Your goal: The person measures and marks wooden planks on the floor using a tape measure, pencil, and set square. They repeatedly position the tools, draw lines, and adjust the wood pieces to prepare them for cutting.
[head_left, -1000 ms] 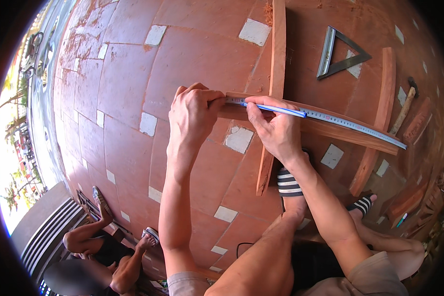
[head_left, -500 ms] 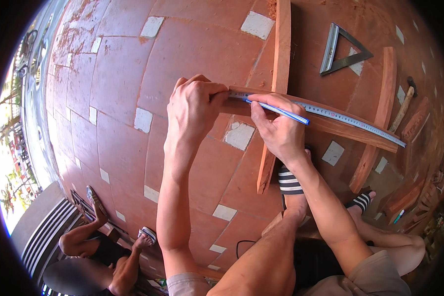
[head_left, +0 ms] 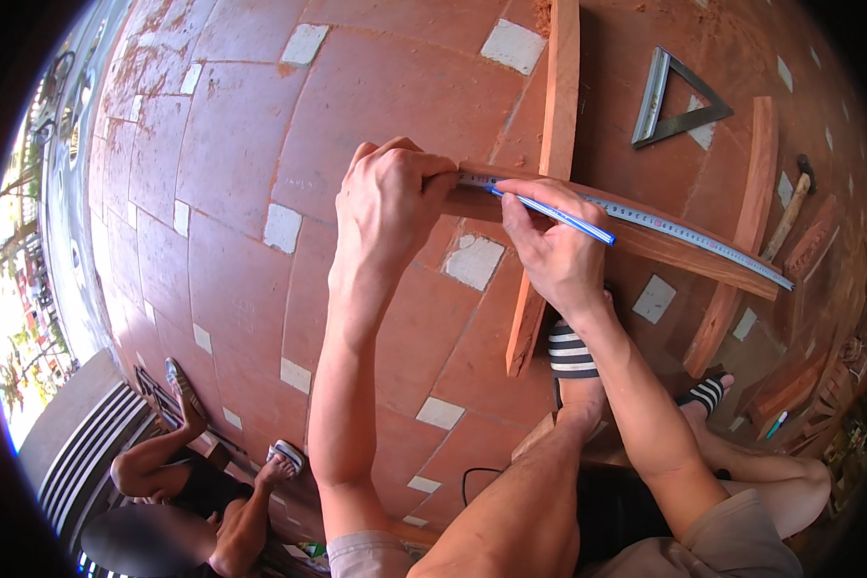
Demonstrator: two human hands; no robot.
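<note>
A reddish wooden board point(head_left: 689, 256) lies crosswise over two wooden beams. Along its top runs the pale blade of a tape measure point(head_left: 703, 237), whose right end reaches just past the board's end. My left hand point(head_left: 380, 207) is closed at the board's left end, thumb and fingers pinching the tape there; what the palm covers is hidden. In my right hand point(head_left: 561, 255) is a blue-and-white pen point(head_left: 576, 226), its tip low at the tape and board, close to my left fingers. The right hand's fingers hide part of the tape.
Under the board lie a long beam point(head_left: 561, 106) and a second beam point(head_left: 757, 173). Farther off are a metal triangular square point(head_left: 651, 96) and a hammer point(head_left: 792, 207). Wood pieces point(head_left: 790, 383) and a green-and-white marker point(head_left: 776, 424) lie at right. Another person point(head_left: 207, 486) sits lower left.
The floor, board and hands have shifted slightly right in the picture. My left hand keeps its pinch and my right hand still holds the pen at the tape.
</note>
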